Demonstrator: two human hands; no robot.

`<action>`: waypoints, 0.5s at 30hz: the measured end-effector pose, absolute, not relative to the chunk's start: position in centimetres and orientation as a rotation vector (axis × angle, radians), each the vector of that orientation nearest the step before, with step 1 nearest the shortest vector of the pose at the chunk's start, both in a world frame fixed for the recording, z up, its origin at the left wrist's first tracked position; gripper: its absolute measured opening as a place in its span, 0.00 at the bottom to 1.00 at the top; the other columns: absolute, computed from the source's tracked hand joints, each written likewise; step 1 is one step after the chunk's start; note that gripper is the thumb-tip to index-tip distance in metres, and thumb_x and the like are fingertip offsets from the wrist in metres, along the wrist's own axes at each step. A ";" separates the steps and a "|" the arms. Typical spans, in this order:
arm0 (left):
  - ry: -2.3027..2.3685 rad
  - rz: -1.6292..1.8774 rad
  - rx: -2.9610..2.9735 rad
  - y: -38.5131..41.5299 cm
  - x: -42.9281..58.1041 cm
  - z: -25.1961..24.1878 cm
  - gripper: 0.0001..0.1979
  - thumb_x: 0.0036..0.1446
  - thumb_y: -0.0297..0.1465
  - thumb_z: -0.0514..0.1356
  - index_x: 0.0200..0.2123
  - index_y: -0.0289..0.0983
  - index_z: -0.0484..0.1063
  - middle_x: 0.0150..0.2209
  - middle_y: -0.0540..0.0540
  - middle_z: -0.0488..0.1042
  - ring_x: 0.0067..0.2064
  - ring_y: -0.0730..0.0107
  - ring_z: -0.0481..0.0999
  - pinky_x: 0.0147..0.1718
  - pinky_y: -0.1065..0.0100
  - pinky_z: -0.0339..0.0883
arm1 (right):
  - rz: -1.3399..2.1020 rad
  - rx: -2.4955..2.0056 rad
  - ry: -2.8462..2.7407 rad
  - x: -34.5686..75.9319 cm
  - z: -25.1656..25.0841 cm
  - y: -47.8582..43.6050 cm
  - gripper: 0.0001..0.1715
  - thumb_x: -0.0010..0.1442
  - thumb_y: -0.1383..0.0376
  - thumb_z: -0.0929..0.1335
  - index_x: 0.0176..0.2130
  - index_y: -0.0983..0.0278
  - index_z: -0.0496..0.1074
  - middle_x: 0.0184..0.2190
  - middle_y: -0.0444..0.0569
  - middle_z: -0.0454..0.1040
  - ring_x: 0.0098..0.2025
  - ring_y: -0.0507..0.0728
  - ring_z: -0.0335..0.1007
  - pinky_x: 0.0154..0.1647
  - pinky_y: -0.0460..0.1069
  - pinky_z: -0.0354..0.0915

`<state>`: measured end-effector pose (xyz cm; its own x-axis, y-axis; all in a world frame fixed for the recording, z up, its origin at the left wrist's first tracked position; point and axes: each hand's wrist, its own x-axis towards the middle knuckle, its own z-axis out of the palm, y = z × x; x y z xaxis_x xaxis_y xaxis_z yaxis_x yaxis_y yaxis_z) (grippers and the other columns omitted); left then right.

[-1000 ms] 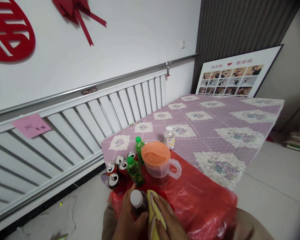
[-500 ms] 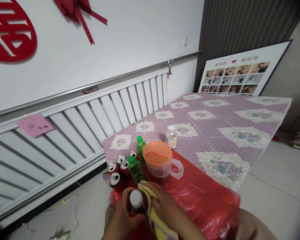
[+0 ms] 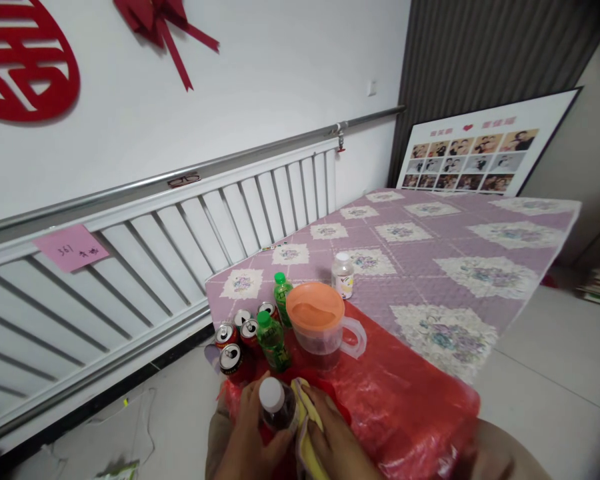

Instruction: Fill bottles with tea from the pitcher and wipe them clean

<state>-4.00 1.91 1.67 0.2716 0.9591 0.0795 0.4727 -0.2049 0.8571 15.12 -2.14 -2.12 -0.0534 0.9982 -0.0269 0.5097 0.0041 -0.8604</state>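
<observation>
A dark-filled bottle with a white cap (image 3: pixel 272 395) stands at the bottom middle, and my left hand (image 3: pixel 253 433) is closed around its left side. My right hand (image 3: pixel 337 437) grips a folded yellow cloth (image 3: pixel 307 427) and presses it to the bottle's right side. Just beyond my hands is a green-capped green bottle (image 3: pixel 274 343), with a second green bottle (image 3: pixel 283 297) behind it. Beside these stands a clear plastic pitcher (image 3: pixel 320 340) with an orange lid (image 3: pixel 315 307). The lower part of the held bottle is hidden by my fingers.
Several opened cans (image 3: pixel 231 360) cluster at the table's left corner. A clear bottle with a white lid (image 3: pixel 343 275) stands behind the pitcher. Red plastic sheeting (image 3: pixel 405 387) covers the near part of the flowered tablecloth (image 3: pixel 405 267). A white radiator (image 3: pixel 205 233) runs along the wall.
My right hand and the yellow cloth have slid down and nearer to me along the bottle. The left hand keeps its hold, and the bottle has barely shifted.
</observation>
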 end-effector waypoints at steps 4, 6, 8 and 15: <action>1.497 0.933 1.765 1.2 -2.6 1.2 0.37 0.44 0.28 0.65 0.59 0.30 0.63 0.53 0.31 0.74 0.55 0.44 0.74 0.55 0.45 0.68 | 0.900 -1.551 -1.668 14.9 -2.2 -2.9 0.33 0.65 0.65 0.57 0.67 0.68 0.57 0.69 0.56 0.58 0.70 0.59 0.52 0.70 0.58 0.51; 1.487 0.999 1.718 1.0 -2.4 1.2 0.38 0.44 0.27 0.65 0.61 0.32 0.61 0.56 0.32 0.72 0.57 0.46 0.73 0.57 0.47 0.67 | 0.857 -1.514 -1.690 15.0 -1.9 -3.4 0.33 0.66 0.64 0.57 0.68 0.66 0.57 0.69 0.55 0.58 0.70 0.60 0.51 0.70 0.59 0.52; 1.450 1.032 1.641 1.0 -2.5 1.1 0.39 0.44 0.28 0.66 0.61 0.35 0.60 0.57 0.35 0.72 0.57 0.48 0.73 0.56 0.50 0.69 | 0.806 -1.468 -1.714 15.3 -1.5 -4.0 0.32 0.66 0.64 0.58 0.68 0.63 0.57 0.69 0.53 0.58 0.70 0.60 0.52 0.69 0.59 0.54; 1.155 0.899 1.458 1.8 -3.8 1.3 0.29 0.45 0.27 0.67 0.53 0.38 0.67 0.53 0.39 0.76 0.53 0.52 0.77 0.54 0.55 0.71 | 0.756 -1.362 -1.840 16.1 0.7 -4.2 0.36 0.60 0.69 0.64 0.66 0.53 0.61 0.70 0.46 0.56 0.71 0.63 0.51 0.68 0.62 0.55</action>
